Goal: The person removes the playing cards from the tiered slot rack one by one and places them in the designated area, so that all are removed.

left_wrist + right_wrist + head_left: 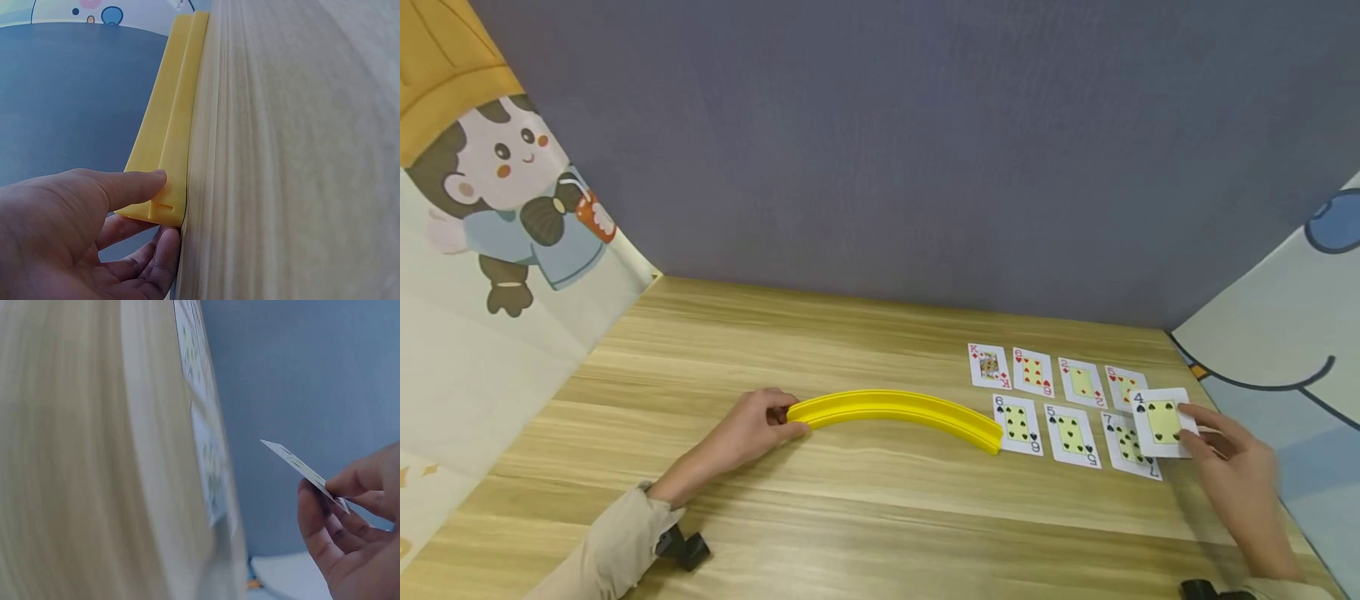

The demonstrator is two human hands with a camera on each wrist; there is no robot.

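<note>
A curved yellow card holder (895,410) lies on the wooden table (850,517). My left hand (788,421) grips its left end; in the left wrist view the thumb (131,184) lies on the holder (172,125) and the fingers curl by its end. My right hand (1189,427) pinches a four of spades (1163,421) by its right edge, held a little above the table. In the right wrist view that card (294,464) hangs tilted between thumb and fingers. Under and beside it, face-up cards lie in two rows, among them a king of diamonds (988,365) and a six of spades (1017,423).
A blue-grey wall (925,150) closes the back of the table. Cartoon-printed panels stand on the left (497,250) and right (1285,367). The card rows fill the far right corner; the holder's right tip touches the six of spades.
</note>
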